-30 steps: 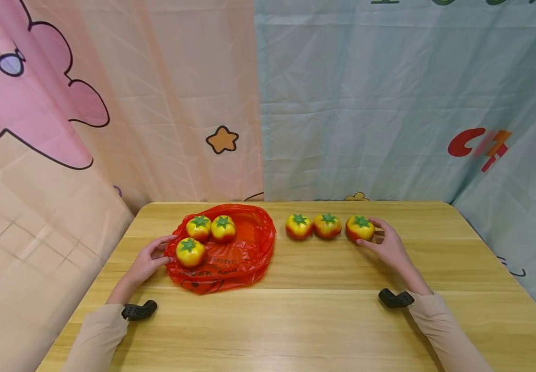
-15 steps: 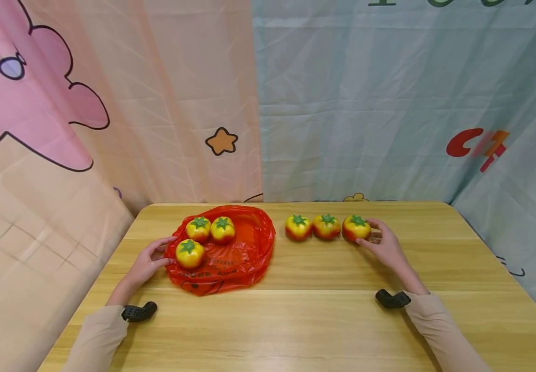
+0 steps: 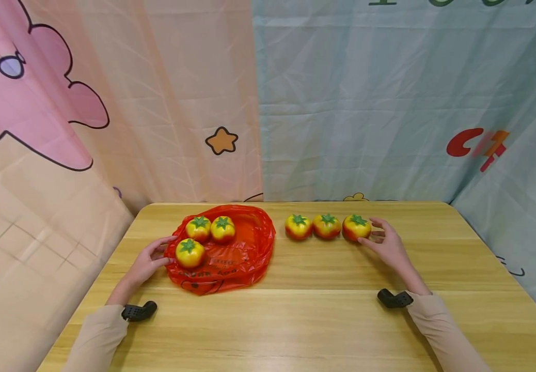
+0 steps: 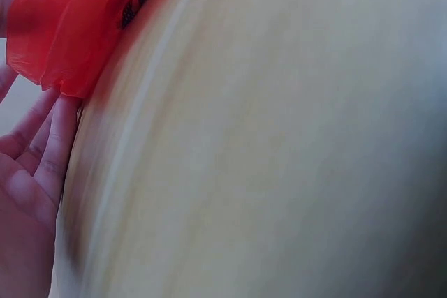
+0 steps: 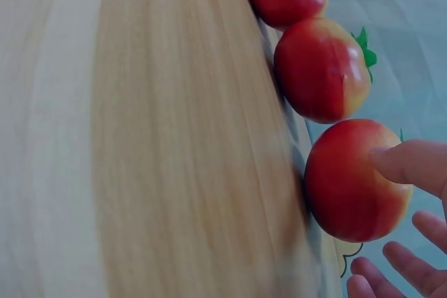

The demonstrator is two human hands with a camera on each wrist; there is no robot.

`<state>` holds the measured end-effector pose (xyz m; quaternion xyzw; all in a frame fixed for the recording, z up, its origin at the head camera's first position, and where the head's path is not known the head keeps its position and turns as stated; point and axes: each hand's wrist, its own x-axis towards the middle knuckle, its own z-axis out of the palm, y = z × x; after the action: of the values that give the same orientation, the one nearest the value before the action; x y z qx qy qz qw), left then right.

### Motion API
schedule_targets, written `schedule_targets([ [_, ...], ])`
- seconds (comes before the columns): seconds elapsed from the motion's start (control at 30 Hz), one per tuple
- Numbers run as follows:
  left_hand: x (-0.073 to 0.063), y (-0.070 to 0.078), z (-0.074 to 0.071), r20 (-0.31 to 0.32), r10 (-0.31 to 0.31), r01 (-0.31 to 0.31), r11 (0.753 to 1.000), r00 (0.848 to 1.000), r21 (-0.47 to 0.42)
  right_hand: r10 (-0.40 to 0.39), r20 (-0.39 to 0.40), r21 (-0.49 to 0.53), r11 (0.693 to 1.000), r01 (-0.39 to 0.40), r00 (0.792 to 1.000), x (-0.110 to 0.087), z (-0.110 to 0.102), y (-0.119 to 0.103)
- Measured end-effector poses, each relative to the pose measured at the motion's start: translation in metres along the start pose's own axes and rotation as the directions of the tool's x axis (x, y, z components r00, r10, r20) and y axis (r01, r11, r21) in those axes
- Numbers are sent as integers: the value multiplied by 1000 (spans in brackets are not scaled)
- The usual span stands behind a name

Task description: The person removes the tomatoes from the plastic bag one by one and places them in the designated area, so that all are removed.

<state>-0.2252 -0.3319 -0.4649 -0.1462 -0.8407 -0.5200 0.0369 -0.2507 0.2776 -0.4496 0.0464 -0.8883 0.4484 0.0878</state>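
My left hand touches the left edge of a red plastic bag with its fingertips. In the left wrist view its fingers look fairly straight against the crumpled bag edge. Three red-and-yellow tomatoes with green leafy tops lie on the bag, the nearest tomato close to that hand. My right hand is spread loosely beside the right-end tomato of a row of three. In the right wrist view the thumb overlaps this tomato, while the other fingers stand apart from it.
The middle tomato and left tomato of the row sit side by side near the back of the wooden table. A printed curtain hangs behind the table. Black wrist devices sit on both sleeves.
My right hand moved the right-end tomato slightly left, up to the middle one. Its fingers have since loosened and drawn a little to the right. My left hand and the bag stay in place.
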Motion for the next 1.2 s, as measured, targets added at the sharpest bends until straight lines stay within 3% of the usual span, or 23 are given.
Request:
schedule_targets([
  [0.3, -1, 0, 0, 1, -9, 9, 1000, 1000, 9, -55, -109, 21, 998, 57, 993, -1, 1, -10],
  [0.67, -1, 1, 0, 6, -26, 26, 1000, 1000, 11, -183, -269, -13, 982, 186, 946, -3, 10, -41],
  [0.87, -1, -2, -1, 8, 7, -7, 1000, 1000, -18, -238, -279, -7, 969, 246, 930, -2, 22, -55],
  [1.07, -1, 1, -1, 5, -42, 42, 999, 999, 0, -266, -260, 17, 960, 280, 928, -2, 37, -69],
  [1.2, -1, 3, 0, 6, -30, 30, 999, 1000, -27, -275, -238, 39, 956, 292, 931, -1, 47, -81],
])
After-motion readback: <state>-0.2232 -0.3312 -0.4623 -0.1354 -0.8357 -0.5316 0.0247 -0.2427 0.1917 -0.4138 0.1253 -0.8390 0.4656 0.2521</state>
